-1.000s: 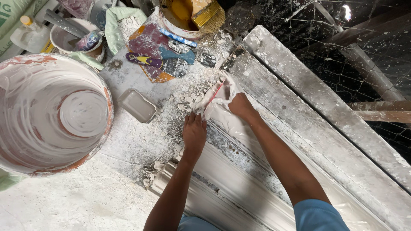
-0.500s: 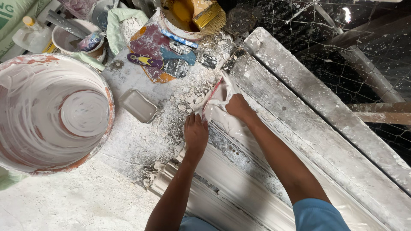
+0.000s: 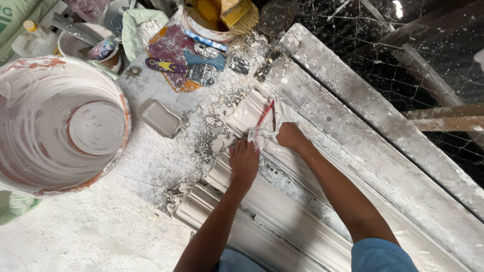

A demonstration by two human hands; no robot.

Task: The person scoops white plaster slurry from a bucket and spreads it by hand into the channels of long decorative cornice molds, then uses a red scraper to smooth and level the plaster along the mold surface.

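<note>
Plaster-dusted bench (image 3: 126,221): green sack (image 3: 12,20) at 10 o'clock; left hand (image 3: 244,161) flat, released, on moulding (image 3: 282,211); right hand (image 3: 290,137) clenches white cloth (image 3: 269,121).

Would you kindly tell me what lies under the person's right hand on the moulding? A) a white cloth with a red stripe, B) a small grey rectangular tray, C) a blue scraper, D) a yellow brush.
A: the right hand presses a white cloth with a red stripe onto the white plaster moulding, while the left hand rests beside it on the same moulding.
</note>
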